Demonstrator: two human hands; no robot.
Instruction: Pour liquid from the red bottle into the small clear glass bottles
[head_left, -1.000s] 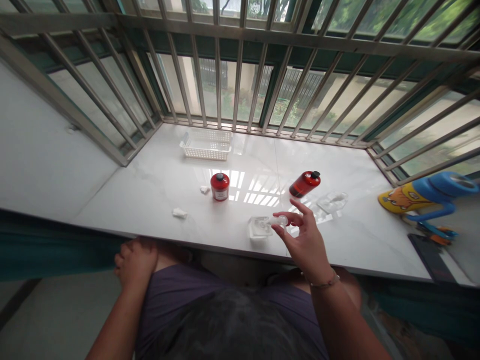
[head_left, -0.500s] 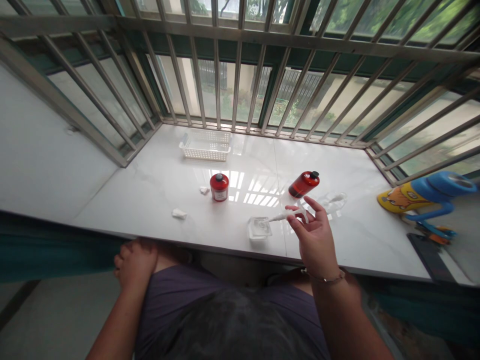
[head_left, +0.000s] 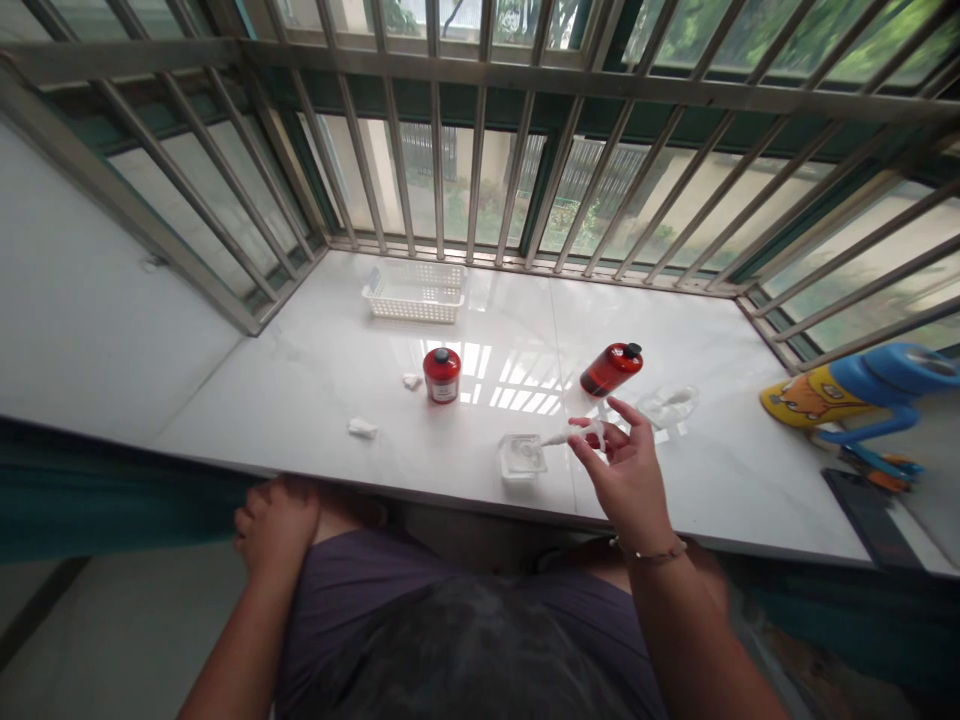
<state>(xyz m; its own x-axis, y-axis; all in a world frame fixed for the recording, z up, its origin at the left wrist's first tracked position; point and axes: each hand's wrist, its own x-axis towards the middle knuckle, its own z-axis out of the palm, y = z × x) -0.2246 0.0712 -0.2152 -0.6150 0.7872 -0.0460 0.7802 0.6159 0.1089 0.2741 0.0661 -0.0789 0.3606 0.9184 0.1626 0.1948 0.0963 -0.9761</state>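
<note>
My right hand point(head_left: 630, 475) pinches a small white syringe point(head_left: 589, 433) between thumb and fingers, its tip slanting down to the left. The tip is at the right rim of a clear square dish point(head_left: 523, 457); whether it touches is too small to tell. Clear liquid seems to lie in the dish. Behind the hand, a red bottle with a black cap point(head_left: 611, 369) appears tilted. To the left stands a squat red bottle point(head_left: 442, 377) with a pale label. My left hand point(head_left: 279, 530) rests on my left knee, fingers laid over it, holding nothing.
A white perforated basket point(head_left: 415, 293) sits by the barred window. White crumpled bits point(head_left: 362, 429) lie at left, a clear plastic wrapper point(head_left: 670, 407) at right. Farther right are a blue and yellow water bottle point(head_left: 847, 385) and a dark flat object point(head_left: 862, 515).
The syringe's rear end now sits closer to its tip, and my right fingers have drawn closer together. The view has shifted slightly. My left hand stays on the knee.
</note>
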